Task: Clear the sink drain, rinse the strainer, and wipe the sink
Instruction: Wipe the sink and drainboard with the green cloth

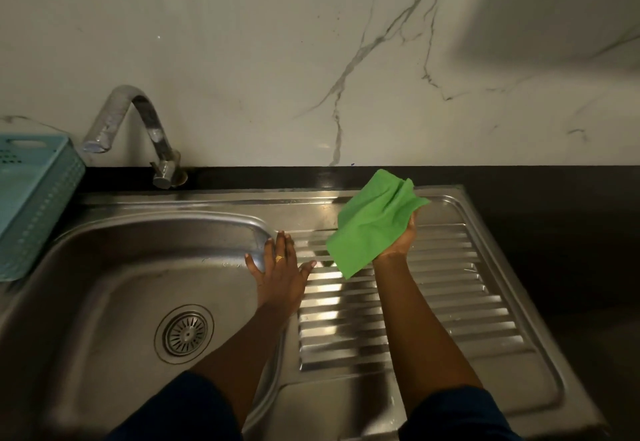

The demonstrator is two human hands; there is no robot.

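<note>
At the far left a pale blue plastic basket [33, 194] sits on the black counter [554, 218], its corner just beside the steel sink [104, 267]. Behind the basin a curved chrome tap [138, 128] rises from the counter, its spout pointing left toward the basket. In the floor of the basin the round strainer [185, 334] sits in the drain, its slots bare of debris.

The left hand [278, 274] lies flat, palm down, on the ridge between the basin and the ribbed draining board [450, 295]. Its fingers are stretched out and slightly spread, thumb out to the right, gripping nothing; a gold ring [279, 258] shows on one finger.

Further right, the right hand [401, 239] is raised above the draining board with the palm turned up, fingers curled closed around a green cloth [372, 225]. The cloth drapes over the hand and hides most of the fingers; its loose lower corner hangs toward the ribs, though contact with the steel cannot be judged.
</note>
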